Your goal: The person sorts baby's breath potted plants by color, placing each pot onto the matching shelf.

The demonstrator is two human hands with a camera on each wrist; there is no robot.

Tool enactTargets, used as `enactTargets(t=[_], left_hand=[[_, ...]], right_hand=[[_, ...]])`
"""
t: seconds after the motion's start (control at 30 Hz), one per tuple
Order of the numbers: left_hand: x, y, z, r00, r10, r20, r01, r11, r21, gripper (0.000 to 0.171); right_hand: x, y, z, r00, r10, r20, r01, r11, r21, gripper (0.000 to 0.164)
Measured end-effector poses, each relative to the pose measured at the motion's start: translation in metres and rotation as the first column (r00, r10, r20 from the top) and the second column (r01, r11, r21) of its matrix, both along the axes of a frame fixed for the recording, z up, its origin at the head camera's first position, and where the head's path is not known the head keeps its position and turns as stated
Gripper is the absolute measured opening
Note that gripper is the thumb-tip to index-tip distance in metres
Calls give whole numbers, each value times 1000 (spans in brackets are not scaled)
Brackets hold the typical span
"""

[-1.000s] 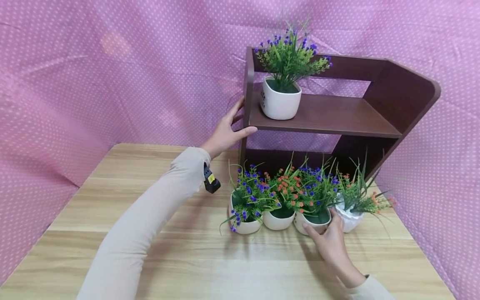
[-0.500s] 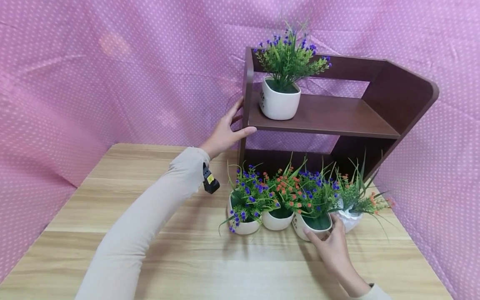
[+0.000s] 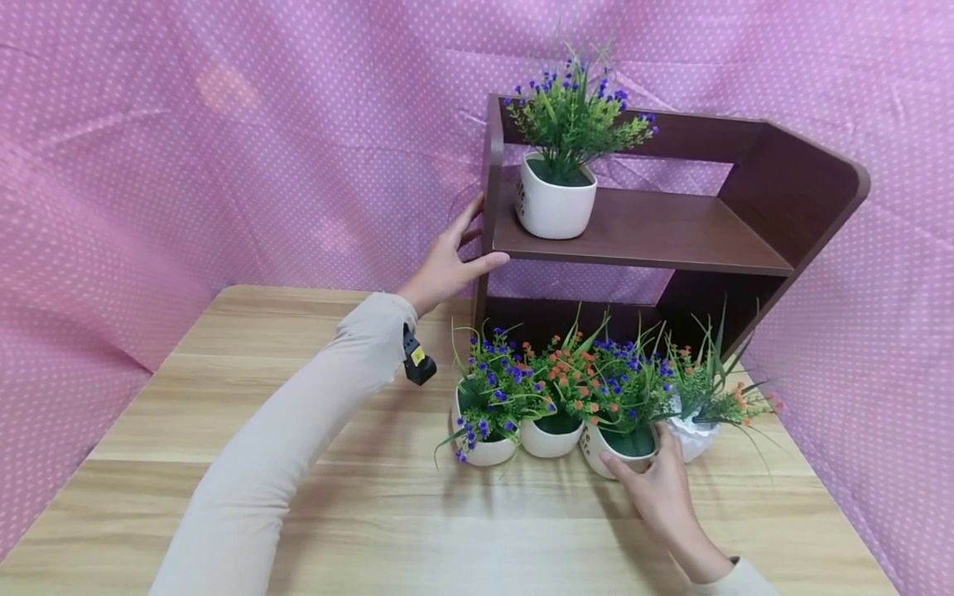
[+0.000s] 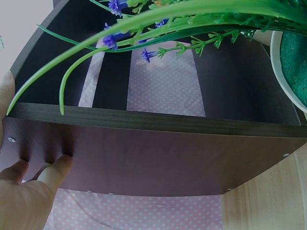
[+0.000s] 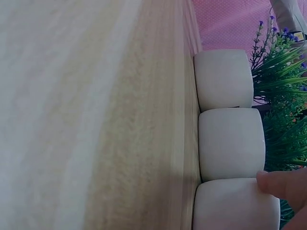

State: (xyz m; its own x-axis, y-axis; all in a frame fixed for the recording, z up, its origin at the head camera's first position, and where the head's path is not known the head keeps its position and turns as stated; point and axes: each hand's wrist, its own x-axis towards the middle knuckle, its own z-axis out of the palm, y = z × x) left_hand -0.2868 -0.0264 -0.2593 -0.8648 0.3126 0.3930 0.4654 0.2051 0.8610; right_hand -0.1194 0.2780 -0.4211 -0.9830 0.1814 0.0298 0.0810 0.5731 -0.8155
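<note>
My left hand (image 3: 443,265) holds the left side panel of a dark brown two-tier shelf (image 3: 671,228). In the left wrist view its fingertips (image 4: 57,167) press the panel's outer face, with the thumb over the front edge. My right hand (image 3: 659,488) grips a white flowerpot (image 3: 596,455) with purple flowers, thumb on the front and fingers at the right side. This pot stands third in a row before the shelf, slightly turned. To its left are an orange-flowered pot (image 3: 550,440) and a purple-flowered pot (image 3: 488,451); a ruffled white pot (image 3: 696,437) stands at its right.
Another white pot (image 3: 559,209) with purple flowers stands on the left of the upper shelf board. The wooden table (image 3: 358,513) stretches left and forward of the row. Pink dotted cloth (image 3: 261,165) hangs behind and beside the table.
My right hand has drawn the third pot slightly toward me and turned it, so more of its lettering shows. The left hand keeps its place on the shelf.
</note>
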Motion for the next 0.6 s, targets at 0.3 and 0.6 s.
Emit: enactTargets(t=[0.3,0.6], left_hand=[[13,0,8,1000,4,17,-4,1000,-17,85],[18,0,13,1000,3,8,-3,1000,-21,84]], right_hand=[[5,5,10,999,-14,33,17,997,-74,104],[9,13,36,1000,-19,25,23,984,-178,105]])
